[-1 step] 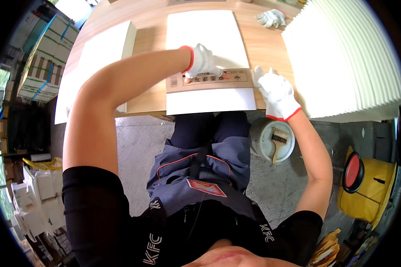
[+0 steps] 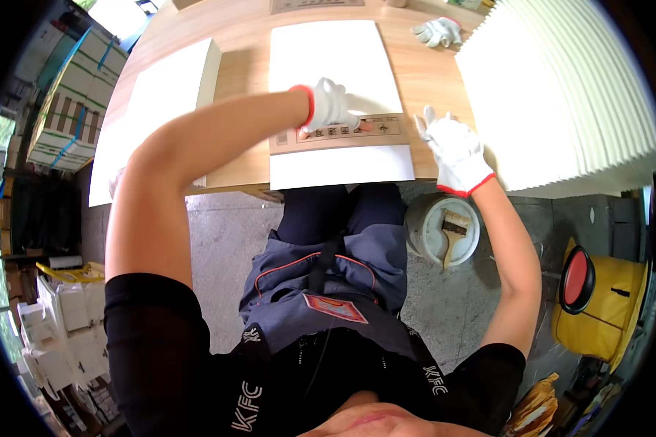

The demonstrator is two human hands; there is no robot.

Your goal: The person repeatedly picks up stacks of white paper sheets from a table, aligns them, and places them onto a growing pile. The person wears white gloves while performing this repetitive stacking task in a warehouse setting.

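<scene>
Left hand (image 2: 331,104) is resting spread fingertips on the brown strip (image 2: 340,141) across the white board (image 2: 332,58), twelve o'clock, seemingly steadying it. Right hand (image 2: 452,149) is sitting apart, gripping nothing, at the strip's three o'clock.

The left hand (image 2: 332,105), in a white glove with a red cuff, rests on a brown printed strip (image 2: 342,144), its bare fingertips (image 2: 364,127) set apart. The strip lies crosswise over a long white sheet (image 2: 328,54) on the wooden table (image 2: 430,84). The right hand (image 2: 452,146), likewise gloved, is just beside the sheet's right edge, empty, with fingers spread. To its right rises a tall stack of white boards (image 2: 561,95); near that lies a spare glove (image 2: 437,32). Another white stack (image 2: 171,76) sits at left. Below the table's near edge, a brush (image 2: 455,229) lies across a pale bucket (image 2: 417,227) on the floor (image 2: 222,244).
</scene>
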